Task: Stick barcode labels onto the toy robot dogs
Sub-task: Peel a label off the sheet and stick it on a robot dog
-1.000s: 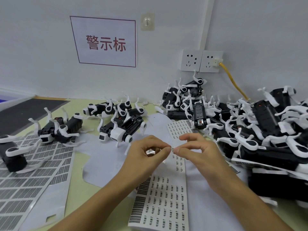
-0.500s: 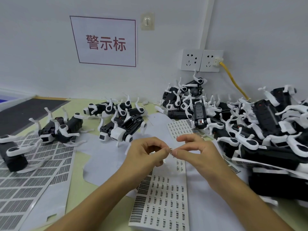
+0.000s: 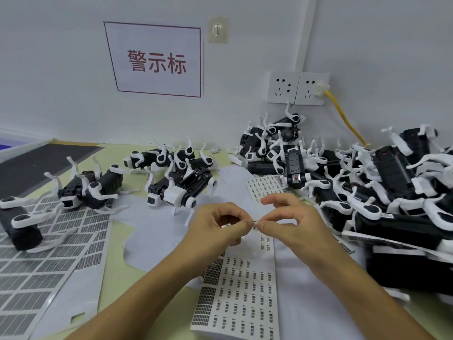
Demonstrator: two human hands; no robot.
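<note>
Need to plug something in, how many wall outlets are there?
2 wall outlets, side by side above the toy pile: the left outlet is free; the right outlet already has the yellow cable plugged in.

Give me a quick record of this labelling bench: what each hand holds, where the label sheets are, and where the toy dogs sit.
left hand: pinches small label
right hand: pinches same label
label sheet: flat, under the hands
grey sheet: left on table
nearest dog: on its back, beyond hands
dog pile: right side
</note>
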